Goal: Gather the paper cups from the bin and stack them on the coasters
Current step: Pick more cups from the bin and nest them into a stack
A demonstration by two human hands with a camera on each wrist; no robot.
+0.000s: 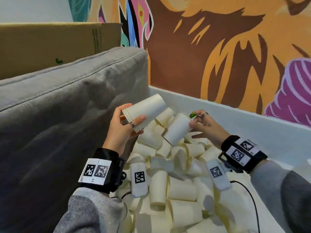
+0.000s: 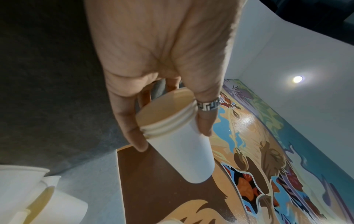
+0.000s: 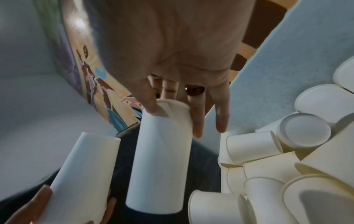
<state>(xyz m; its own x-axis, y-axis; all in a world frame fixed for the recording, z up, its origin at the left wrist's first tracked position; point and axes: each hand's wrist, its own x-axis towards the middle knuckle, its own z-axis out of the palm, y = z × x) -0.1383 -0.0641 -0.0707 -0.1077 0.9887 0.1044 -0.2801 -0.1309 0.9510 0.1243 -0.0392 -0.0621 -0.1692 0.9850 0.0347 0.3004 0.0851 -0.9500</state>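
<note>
Nearest, at six o'clock, loose paper cups [image 1: 175,179] lie heaped on their sides in the white bin [image 1: 223,113]. Above the heap both forearms reach forward, each wrist wearing a black band with printed markers. At nine o'clock the left hand [image 1: 123,125] curls thumb and fingers round the rims of a nested stack of cups [image 1: 145,109], tilted with its base pointing up toward one o'clock. At three o'clock the right hand [image 1: 204,126] pinches the rim of a single cup [image 1: 177,129], base angled down toward the heap. Farther off stand a grey cushion [image 1: 67,91] and a painted wall [image 1: 218,47].
</note>
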